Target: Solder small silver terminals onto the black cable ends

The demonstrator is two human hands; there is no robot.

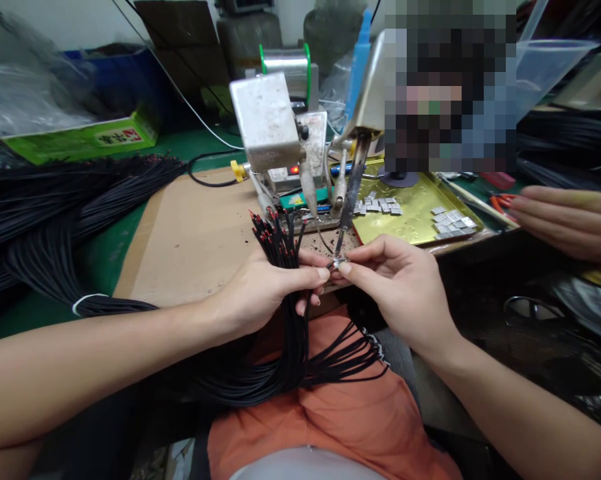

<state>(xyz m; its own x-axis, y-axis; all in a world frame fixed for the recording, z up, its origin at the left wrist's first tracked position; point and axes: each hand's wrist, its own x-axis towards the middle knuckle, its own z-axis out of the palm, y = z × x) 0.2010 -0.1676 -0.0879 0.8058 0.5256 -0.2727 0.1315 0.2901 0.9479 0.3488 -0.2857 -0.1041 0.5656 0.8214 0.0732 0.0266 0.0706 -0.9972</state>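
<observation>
Two hands meet under soldering iron (pixel 349 200): left hand (pixel 260 287) grips cable bundle (pixel 293 333), right hand (pixel 405 287) pinches small metal part (pixel 337 262), probably to keep it steady at hot tip. Bundle hangs past near edge of counter (pixel 173 143). Tray (pixel 415 227) limits right side; cardboard (pixel 180 233) gives wider room leftward.
</observation>
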